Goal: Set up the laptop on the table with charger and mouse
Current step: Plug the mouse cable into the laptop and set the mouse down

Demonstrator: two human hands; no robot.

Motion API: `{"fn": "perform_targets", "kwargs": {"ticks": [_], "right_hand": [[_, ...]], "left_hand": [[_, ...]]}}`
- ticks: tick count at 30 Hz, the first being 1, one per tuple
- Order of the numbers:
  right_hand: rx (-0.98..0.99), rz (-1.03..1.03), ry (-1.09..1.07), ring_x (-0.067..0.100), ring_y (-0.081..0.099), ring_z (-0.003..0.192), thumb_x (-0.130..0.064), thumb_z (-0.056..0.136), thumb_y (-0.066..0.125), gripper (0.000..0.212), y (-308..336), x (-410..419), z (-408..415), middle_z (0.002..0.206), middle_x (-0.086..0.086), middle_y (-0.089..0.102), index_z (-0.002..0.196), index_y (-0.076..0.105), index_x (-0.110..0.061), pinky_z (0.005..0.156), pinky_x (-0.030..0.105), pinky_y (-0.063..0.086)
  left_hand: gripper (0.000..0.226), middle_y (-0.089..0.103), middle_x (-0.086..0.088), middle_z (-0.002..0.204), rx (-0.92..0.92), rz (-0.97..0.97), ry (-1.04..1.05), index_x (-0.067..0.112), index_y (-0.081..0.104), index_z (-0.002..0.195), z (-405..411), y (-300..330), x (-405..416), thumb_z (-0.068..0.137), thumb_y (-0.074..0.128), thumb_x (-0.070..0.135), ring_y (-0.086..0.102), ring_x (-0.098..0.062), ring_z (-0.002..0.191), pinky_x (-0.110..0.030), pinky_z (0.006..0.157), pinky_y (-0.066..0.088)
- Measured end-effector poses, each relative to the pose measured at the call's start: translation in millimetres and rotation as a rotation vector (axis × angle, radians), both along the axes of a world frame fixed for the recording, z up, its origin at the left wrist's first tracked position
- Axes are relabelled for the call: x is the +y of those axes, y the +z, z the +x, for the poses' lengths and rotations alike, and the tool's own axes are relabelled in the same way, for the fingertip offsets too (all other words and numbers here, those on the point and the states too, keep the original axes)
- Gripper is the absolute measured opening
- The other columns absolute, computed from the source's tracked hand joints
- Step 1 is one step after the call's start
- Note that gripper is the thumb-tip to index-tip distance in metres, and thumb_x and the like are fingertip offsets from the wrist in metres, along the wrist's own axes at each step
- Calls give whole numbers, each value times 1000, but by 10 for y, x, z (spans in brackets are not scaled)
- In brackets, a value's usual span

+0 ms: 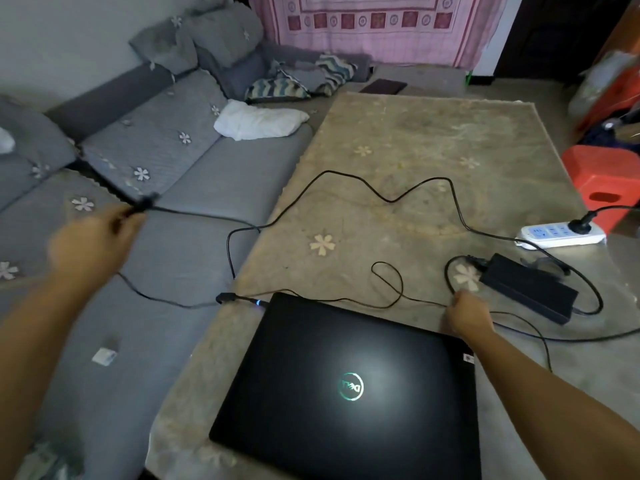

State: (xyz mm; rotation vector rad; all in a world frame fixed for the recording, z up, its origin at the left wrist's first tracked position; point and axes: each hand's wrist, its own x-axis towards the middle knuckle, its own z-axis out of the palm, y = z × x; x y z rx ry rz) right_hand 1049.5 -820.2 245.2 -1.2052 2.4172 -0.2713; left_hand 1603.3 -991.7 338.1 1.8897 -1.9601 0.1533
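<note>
Head view: everything below is read from this one downward look at the table and sofa.
Laptop (349,386): shut, lid up, lying flat at the near end of the table (433,140), close to the person; probably parked there so the cords can be sorted before it is opened.
Plug (254,301): seated at the laptop's far left corner, a small blue light showing on it, which suggests power is reaching it.
Charger brick (528,289): flat on the table just right of the laptop's far edge, between laptop and power strip, so both its leads reach.
Power strip (561,233): at the table's right edge, with one black plug (583,221) pushed in.
Cord (381,192): a long thin lead loops loosely across the middle of the table and runs off the left edge over the sofa (180,188).
Left hand (95,237): raised over the sofa, blurred; fingers curled, thumb and fingertips pinching the cord, apparently to draw out its slack.
Right hand (469,315): at the laptop's far right corner, fingers bunched around a cord beside the brick, likely anchoring it; the exact grip cannot be told.
Mouse: none clearly visible; whether the pinched cord belongs to one cannot be told.
Stage: charger looks connected; the loose cord is being tidied, lid not yet lifted.
Risk: a hard pull could drag the brick or unseat the plug.
</note>
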Motion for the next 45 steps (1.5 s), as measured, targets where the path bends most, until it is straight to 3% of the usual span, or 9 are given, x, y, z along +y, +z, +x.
{"fn": "perform_targets", "kwargs": {"ticks": [4, 13, 22, 25, 30, 32, 36, 40, 45], "right_hand": [[-35, -90, 20, 39, 50, 116, -10, 84, 51, 47, 209, -112, 599, 127, 23, 52, 130, 41, -5, 96, 44, 42], [-252, -174, 154, 29, 58, 107, -11, 84, 55, 30, 324, 368, 2488, 115, 14, 63, 114, 59, -7, 95, 34, 42], [100, 73, 223, 20, 16, 139, -75, 66, 38, 91, -5, 1201, 3871, 143, 10, 43, 135, 37, -17, 110, 40, -2], [217, 151, 112, 30, 6, 143, -59, 51, 61, 97, -83, 1111, 4181, 142, 15, 39, 134, 38, -13, 105, 58, 9], [234, 168, -122, 46, 42, 127, -16, 34, 82, 105, 81, 836, 4332, 135, 24, 51, 131, 42, -10, 94, 70, 35], [234, 153, -128, 41, 33, 132, -17, 41, 82, 101, 234, 855, 4312, 138, 23, 47, 133, 42, -8, 96, 68, 36], [92, -8, -136, 16, -27, 130, -15, 86, 48, 77, 529, 1022, 4216, 158, 6, -6, 146, -1, -18, 109, 48, -15], [31, -145, -185, 8, -22, 132, -11, 83, 50, 75, 673, 1061, 4175, 158, 3, 1, 146, 9, -20, 110, 40, -16], [28, -200, -193, 9, -16, 134, -8, 82, 50, 73, 741, 1075, 4157, 158, 4, 7, 145, 16, -20, 110, 40, -14]], "left_hand": [[21, 61, -11, 67, 201, 213, -297, 18, 64, 93, -1158, 521, 899, 92, 48, 31, 55, -31, 63, -30, 57, 38], [29, 46, 10, 63, 302, 902, -806, 27, 47, 66, -748, -359, 896, 94, 44, 20, 49, 3, 56, -18, 62, 37], [19, 61, 1, 87, 1037, 1427, -470, 18, 59, 82, -944, -618, 1234, 95, 44, 22, 57, -14, 89, -31, 87, 43], [15, 60, -5, 89, 1271, 1499, -389, 12, 59, 88, -899, -597, 1164, 94, 46, 17, 60, -16, 86, -37, 84, 49], [25, 71, -2, 83, 1391, 1557, -465, 13, 64, 81, -751, -561, 1068, 94, 42, 15, 66, -17, 88, -37, 82, 53], [27, 75, -2, 89, 1308, 1568, -579, 10, 64, 82, -674, -539, 1015, 94, 41, 16, 66, -20, 95, -41, 90, 51], [23, 68, -11, 86, 785, 1477, -892, 4, 60, 93, -568, -425, 1077, 95, 43, 21, 67, -19, 74, -26, 76, 55], [25, 46, 8, 44, 699, 1439, -955, 3, 56, 85, -570, -379, 1163, 95, 42, 20, 38, -8, 43, -28, 59, 38], [28, 37, 11, 38, 753, 1433, -957, -4, 56, 85, -584, -336, 1121, 95, 42, 18, 32, -3, 41, -25, 56, 33]]}}
